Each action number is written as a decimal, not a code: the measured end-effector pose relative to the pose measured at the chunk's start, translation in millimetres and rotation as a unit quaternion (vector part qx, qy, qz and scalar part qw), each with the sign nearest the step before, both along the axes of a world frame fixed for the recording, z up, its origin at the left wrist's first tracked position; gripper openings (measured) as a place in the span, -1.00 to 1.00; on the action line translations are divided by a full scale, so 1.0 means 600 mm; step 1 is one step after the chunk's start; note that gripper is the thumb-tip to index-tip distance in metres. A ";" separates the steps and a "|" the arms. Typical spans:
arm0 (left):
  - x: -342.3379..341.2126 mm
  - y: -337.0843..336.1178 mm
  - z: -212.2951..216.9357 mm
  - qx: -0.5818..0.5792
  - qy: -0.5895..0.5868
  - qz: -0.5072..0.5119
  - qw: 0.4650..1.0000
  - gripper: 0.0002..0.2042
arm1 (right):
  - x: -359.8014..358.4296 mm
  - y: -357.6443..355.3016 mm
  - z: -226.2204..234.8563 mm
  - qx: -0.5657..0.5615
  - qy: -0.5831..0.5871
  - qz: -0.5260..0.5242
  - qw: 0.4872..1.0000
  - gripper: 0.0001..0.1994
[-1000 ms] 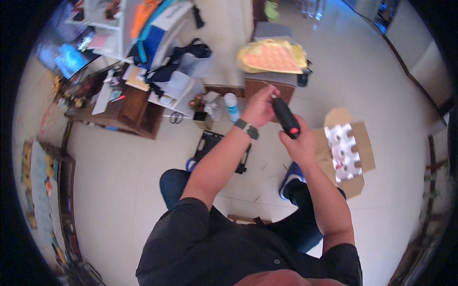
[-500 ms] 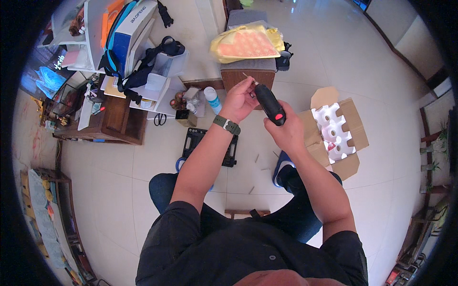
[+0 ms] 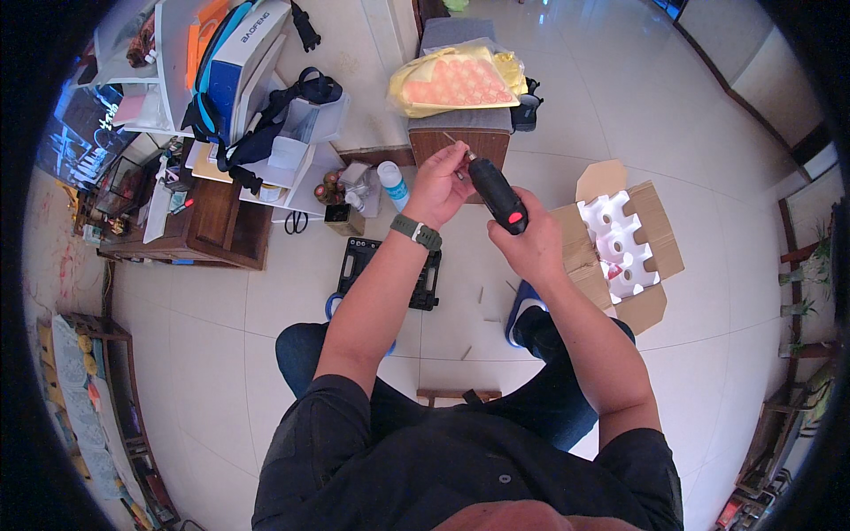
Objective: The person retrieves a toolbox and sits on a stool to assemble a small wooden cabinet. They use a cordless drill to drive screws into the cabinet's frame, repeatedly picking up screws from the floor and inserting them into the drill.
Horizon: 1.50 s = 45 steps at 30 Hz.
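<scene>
My right hand [image 3: 534, 241] is wrapped round the rear end of a black electric screwdriver [image 3: 494, 189], which has a red spot near its back. The tool points up and to the left, away from my body. At its nose, my left hand [image 3: 437, 188] pinches the thin metal bit [image 3: 449, 138] by the collar; the fingers partly hide the joint. Below my left forearm an open black tool case [image 3: 428, 285] lies on the floor. Several thin metal pieces [image 3: 467, 352] are scattered on the tiles between my feet.
An open cardboard box [image 3: 666, 232] with a white moulded insert stands to the right. Ahead, a yellow-wrapped package [image 3: 456, 81] lies on a cushioned bench [image 3: 456, 34]. A white spray can [image 3: 393, 184] and a cluttered shelf unit [image 3: 310, 173] stand at the left.
Both hands and the screwdriver have shifted very slightly to the left. The grip on the tool and on its bit looks the same.
</scene>
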State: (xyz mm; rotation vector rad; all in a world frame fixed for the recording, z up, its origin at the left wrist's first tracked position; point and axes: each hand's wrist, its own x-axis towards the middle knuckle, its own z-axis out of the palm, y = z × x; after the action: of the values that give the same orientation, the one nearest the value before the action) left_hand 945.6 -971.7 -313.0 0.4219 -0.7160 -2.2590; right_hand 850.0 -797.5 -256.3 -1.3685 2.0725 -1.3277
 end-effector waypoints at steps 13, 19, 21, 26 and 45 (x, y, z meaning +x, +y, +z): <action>0.017 -0.009 0.005 -0.039 -0.004 -0.012 0.999 -0.87 | 0.002 0.005 0.010 0.048 -0.023 0.022 0.998 -0.39; 0.016 -0.007 0.009 -0.047 -0.031 -0.025 0.998 -0.86 | -0.002 0.007 -0.008 0.042 -0.054 0.036 0.997 -0.38; 0.017 -0.010 0.006 -0.048 -0.031 -0.034 0.998 -0.85 | 0.001 0.007 -0.011 0.040 -0.101 0.044 0.993 -0.44; 0.018 -0.015 0.002 -0.059 -0.021 -0.063 0.996 -0.83 | 0.000 0.010 -0.006 0.032 -0.214 0.076 0.973 -0.61; -0.175 -0.125 -0.187 0.104 -0.154 -0.150 0.971 -0.78 | -0.022 -0.133 -0.246 0.024 -0.168 -0.177 0.969 -0.48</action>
State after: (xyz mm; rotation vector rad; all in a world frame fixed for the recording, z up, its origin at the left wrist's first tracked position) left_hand 840.5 -1046.7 -425.4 0.8289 -0.7397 -2.5971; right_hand 836.9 -877.6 -403.8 -0.7067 2.1504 -1.5114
